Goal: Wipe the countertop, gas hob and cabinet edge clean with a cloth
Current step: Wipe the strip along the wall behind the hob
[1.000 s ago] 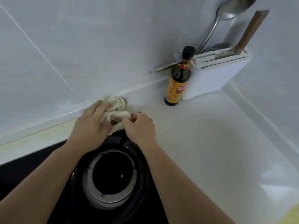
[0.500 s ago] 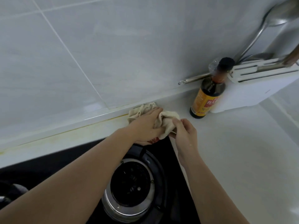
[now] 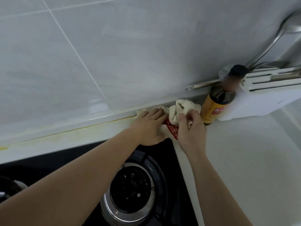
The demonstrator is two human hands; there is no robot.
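Cream cloth (image 3: 178,111) with a red printed patch lying bunched on the countertop (image 3: 244,152), against the foot of the tiled wall (image 3: 130,46), just behind the back right corner of the hob (image 3: 164,154). Being pressed flat at its left end by the left hand (image 3: 149,126), fingers straight and spread toward the wall, palm down. Being pinched at its right, raised end by the right hand (image 3: 191,128), thumb and fingertips curled into the folds, lifting that part into a loose hump. Red patch showing between the two hands.

Just right of the pinching hand, nearly touching the cloth: standing a dark sauce bottle (image 3: 217,103), black cap on, orange label, dark liquid filling it up into the neck. Right of the bottle, touching it: sitting a white slotted holder (image 3: 263,98), holding utensils, with a ladle (image 3: 276,38) rising from behind it and a steel handle (image 3: 202,85) with a ring end poking out leftward behind the bottle; what else sits in the slots too hidden to tell.

Below the hands: lying open a round burner well (image 3: 130,193) with steel ring, dark inside. Yellowish staining running along the wall joint left of the pressing hand.
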